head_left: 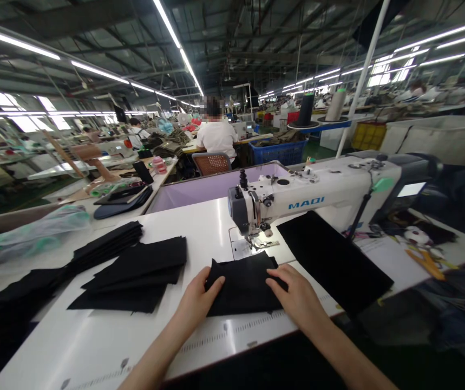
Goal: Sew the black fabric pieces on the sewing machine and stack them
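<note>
The black fabric piece (pixel 242 287) is lying flat on the white desk (pixel 200 216), directly before you and just on the near side of the presser foot (pixel 267 244). Its long axis is running roughly left to right, and its far edge is facing the sewing machine (pixel 317 195), rising slightly toward the right. Your grip is grasping both ends: your left hand (pixel 202 295) is pinching the left edge, thumb on top, and your right hand (pixel 295 292) is holding the right edge — probably so that the cloth is staying flat and square, with its layers together. The fingers underneath are hidden.

To the right, a larger black panel (pixel 333 260) is resting on a slant beneath the machine arm, its near end reaching the desk's edge. To the left, a fanned stack of black pieces (pixel 146 265) is sitting near your left hand, seemingly for easy reach. Beyond the desk, a lilac bin (pixel 200 189) is standing — and past it, a co-worker in white (pixel 218 138) is sitting, back turned.
</note>
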`<state>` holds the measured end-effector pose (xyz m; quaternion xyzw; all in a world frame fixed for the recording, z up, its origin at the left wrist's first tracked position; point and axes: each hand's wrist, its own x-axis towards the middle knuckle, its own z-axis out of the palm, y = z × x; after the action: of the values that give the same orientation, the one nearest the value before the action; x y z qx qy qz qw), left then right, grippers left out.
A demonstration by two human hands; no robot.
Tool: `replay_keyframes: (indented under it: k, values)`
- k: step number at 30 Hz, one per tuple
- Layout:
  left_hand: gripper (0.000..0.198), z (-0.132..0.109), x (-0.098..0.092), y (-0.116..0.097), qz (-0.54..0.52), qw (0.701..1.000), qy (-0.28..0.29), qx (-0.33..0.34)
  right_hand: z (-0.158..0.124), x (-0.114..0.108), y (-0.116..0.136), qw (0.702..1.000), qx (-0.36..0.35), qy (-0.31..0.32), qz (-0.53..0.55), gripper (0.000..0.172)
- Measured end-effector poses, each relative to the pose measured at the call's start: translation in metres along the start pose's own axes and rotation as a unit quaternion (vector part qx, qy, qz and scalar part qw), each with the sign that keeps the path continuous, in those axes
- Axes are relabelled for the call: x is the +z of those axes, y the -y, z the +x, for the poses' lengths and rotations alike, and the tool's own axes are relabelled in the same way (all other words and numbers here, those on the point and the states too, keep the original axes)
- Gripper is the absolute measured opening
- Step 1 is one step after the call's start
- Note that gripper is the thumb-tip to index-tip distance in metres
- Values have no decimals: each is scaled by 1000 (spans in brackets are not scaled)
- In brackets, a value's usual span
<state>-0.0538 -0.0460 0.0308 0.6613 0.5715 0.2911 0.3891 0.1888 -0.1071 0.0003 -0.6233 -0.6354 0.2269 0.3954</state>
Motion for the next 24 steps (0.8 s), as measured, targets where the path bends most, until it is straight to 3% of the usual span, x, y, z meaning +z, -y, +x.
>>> replay_keyframes:
  k: [6, 13, 24]
  values:
    - [29, -5, 5, 10, 54, 996, -66, 10, -8, 5, -5, 998, 7, -27, -64, 26]
    - [25, -2, 6, 4, 100, 994, -38, -22, -7, 3, -1, 995, 39, -6, -94, 27]
    - [24, 0, 9, 9, 130, 990, -46, 5, -4, 4, -2, 994, 51, -20, -95, 25]
